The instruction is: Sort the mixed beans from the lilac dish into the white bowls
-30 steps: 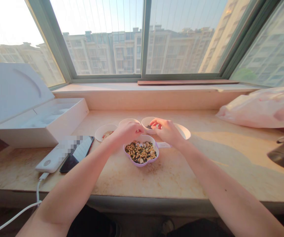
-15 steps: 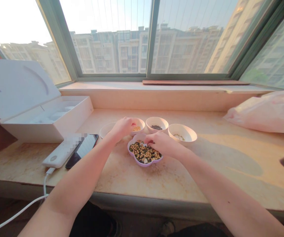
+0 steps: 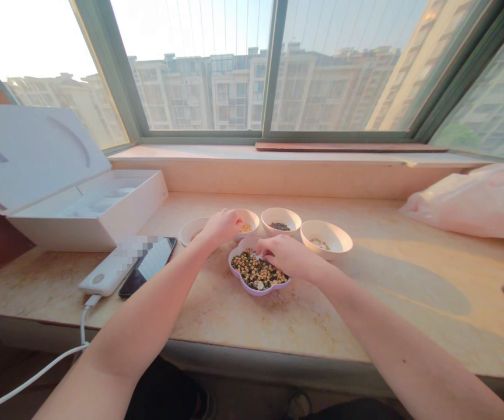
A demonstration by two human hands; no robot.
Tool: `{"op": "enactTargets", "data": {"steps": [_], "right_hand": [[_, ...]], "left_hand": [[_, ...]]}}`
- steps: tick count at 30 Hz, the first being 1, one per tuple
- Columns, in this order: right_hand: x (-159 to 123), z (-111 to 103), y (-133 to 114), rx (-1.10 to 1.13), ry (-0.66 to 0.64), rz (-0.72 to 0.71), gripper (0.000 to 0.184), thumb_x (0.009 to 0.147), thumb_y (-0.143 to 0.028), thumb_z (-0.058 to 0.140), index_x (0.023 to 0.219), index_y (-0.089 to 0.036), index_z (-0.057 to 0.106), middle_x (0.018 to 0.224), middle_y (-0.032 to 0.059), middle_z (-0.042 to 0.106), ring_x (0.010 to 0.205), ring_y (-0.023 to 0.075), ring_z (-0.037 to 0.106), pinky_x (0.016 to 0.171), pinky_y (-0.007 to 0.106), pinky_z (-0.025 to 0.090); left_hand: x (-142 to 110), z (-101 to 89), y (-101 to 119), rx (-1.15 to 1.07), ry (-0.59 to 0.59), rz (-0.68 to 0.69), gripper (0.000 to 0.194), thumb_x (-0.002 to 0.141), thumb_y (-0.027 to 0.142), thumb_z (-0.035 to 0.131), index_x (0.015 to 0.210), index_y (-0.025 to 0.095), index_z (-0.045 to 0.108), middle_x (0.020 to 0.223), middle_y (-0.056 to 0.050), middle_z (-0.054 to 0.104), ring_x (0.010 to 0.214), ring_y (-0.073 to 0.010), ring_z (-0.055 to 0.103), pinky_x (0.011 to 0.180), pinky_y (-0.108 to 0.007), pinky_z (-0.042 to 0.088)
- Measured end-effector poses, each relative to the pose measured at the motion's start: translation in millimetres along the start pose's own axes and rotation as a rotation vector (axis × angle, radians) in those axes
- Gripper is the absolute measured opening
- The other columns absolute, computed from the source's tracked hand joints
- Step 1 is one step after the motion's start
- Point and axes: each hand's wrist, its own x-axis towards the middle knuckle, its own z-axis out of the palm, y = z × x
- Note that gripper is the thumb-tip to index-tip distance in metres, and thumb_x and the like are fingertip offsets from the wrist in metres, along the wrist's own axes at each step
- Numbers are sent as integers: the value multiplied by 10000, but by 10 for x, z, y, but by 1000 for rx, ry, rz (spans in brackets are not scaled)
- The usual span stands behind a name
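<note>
Over the mixed-bean bowl (image 3: 258,287), the right hand's (image 3: 273,252) grip looks curled, contents unclear.

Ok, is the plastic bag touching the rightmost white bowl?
Apart. The head view shows it plainly: a stretch of counter lies between the near corner of the plastic bag and the right rim of the white bowl.

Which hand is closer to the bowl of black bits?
Right, by a little. The right hand reaches into the purple dish, just in front of the bowl of black bits; the left hand is further left, over the neighbouring bowl.
</note>
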Motion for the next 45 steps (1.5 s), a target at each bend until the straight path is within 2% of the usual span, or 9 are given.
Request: {"op": "enactTargets", "data": {"steps": [8,14,17,20,24,27,30,33,45], "right_hand": [[37,53,-18,-39,-66,8,342,876,-45,484,1005,-226,743,1070,49,780,912,219,698,709,300,441],[16,-17,-89,7,-38,-16,202,882,-51,470,843,-195,607,909,67,725,807,204,646,666,303,392],[-41,-116,-79,166,35,-6,129,861,-102,542,791,-210,533,787,24,660,744,179,605,646,286,389],[-115,-237,-1,328,141,36,91,859,-169,578,801,-215,525,784,4,649,753,168,603,671,276,415],[-186,-409,233,246,299,248,79,870,-270,602,822,-217,569,822,19,678,738,176,594,652,279,404],[-200,-489,497,127,347,336,61,827,-169,587,796,-211,556,814,22,693,767,170,612,686,262,405],[-205,-514,752,2,227,430,86,809,-148,597,761,-211,565,771,24,687,717,166,592,646,256,388],[-215,-512,921,-52,104,521,114,778,-103,608,734,-206,585,789,35,702,719,164,592,625,254,381],[-220,-445,1099,-60,-45,557,163,774,-69,621,852,-197,685,953,86,754,784,188,668,622,263,426]], "left_hand": [[1,0,-6,-4,-6,10,325,937,227,468,888,151,780,816,-114,724,658,-173,582,617,-278,367],[-16,-20,-1,-20,0,22,293,936,227,495,895,153,776,861,-111,741,689,-172,610,655,-266,422],[-42,-48,17,-31,16,48,263,936,209,514,904,152,768,906,-106,744,734,-174,635,698,-262,456],[-67,-90,52,-31,59,50,264,948,189,504,957,159,766,955,-107,738,812,-191,666,762,-271,487],[-119,-166,175,-53,74,162,289,955,151,480,1040,180,754,1099,-99,722,950,-202,682,834,-279,506],[-216,-213,336,-77,-9,353,292,938,134,498,1065,201,752,1175,-74,714,1058,-200,663,908,-278,496],[-347,-222,494,-63,-201,489,305,924,132,507,1071,239,752,1110,-46,733,999,-197,677,843,-288,505],[-434,-191,581,-25,-306,586,224,902,149,549,963,207,757,1068,-65,732,937,-203,682,808,-300,509],[-400,-158,592,16,-376,599,250,895,129,515,887,192,756,1007,-64,741,847,-178,655,766,-297,475]]}}
